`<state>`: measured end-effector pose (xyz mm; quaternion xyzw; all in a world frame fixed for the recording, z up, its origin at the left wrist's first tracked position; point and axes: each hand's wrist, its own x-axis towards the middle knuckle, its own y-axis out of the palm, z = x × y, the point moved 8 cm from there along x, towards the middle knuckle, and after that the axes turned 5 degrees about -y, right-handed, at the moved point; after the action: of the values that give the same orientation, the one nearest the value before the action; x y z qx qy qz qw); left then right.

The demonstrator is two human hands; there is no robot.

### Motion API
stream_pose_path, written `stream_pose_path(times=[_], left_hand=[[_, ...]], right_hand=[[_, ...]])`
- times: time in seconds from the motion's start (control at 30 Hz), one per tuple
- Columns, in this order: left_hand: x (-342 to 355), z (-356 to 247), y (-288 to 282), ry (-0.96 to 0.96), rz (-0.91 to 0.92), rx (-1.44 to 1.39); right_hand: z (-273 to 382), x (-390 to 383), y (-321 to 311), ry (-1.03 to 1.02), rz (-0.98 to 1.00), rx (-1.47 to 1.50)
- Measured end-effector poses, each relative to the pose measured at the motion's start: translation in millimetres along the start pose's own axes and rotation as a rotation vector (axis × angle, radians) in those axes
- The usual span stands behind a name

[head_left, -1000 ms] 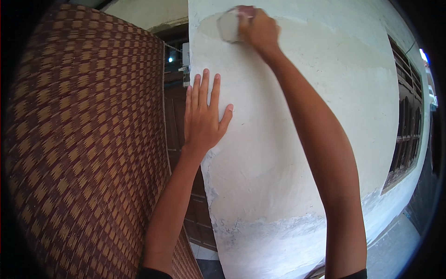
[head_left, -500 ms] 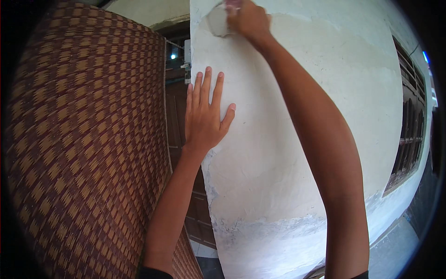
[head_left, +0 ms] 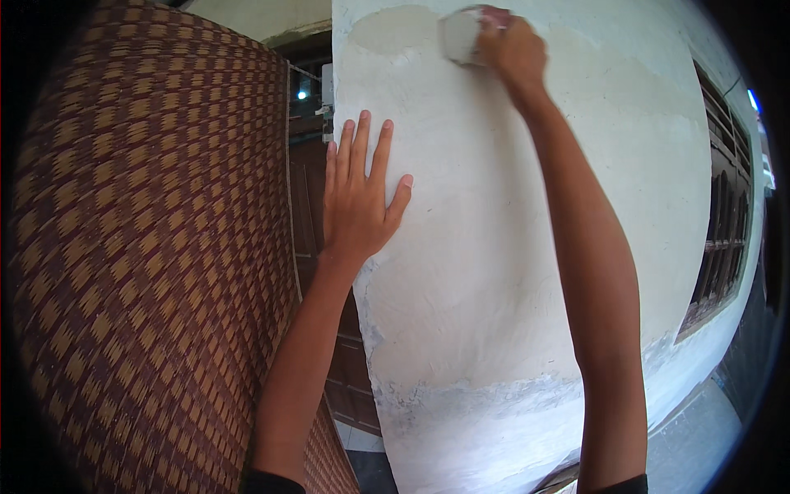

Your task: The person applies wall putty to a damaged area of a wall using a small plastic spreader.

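Note:
My left hand lies open, fingers spread, on the white plastered wall beside its left corner edge. High on the same wall, my right hand grips a flat pale grey tool with a reddish part, held against the surface and slightly blurred, so its exact kind is unclear. A greyish beige patch shows just left of the tool, and rougher, flaking plaster runs along the wall's lower part and left edge.
A brown and tan woven mat stands upright along the left. Behind it and the wall corner are a dark panelled door and a small fixture. At the right is a barred wooden window, with grey ground below it.
My right hand and its tool went slightly up-left, then swept right across the top of the wall, uncovering the beige patch. My left hand stays in about the same place.

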<state>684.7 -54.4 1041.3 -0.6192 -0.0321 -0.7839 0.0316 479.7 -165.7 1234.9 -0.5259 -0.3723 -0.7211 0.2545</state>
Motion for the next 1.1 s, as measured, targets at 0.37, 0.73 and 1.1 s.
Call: stream_pose_path(times=[0.37,0.73,1.1], left_hand=[[-1,0,2,-0.015,0.008,-0.028],[0,-2,-2,-0.014,-0.007,-0.017],[-5,2,-2,-0.039,0.008,-0.038]], right_hand=[[44,-30,9,-0.167,0.039,0.242],[80,-23,-8,-0.226,-0.118,0.546],[-10,-35,-59,0.017,-0.256,0.247]])
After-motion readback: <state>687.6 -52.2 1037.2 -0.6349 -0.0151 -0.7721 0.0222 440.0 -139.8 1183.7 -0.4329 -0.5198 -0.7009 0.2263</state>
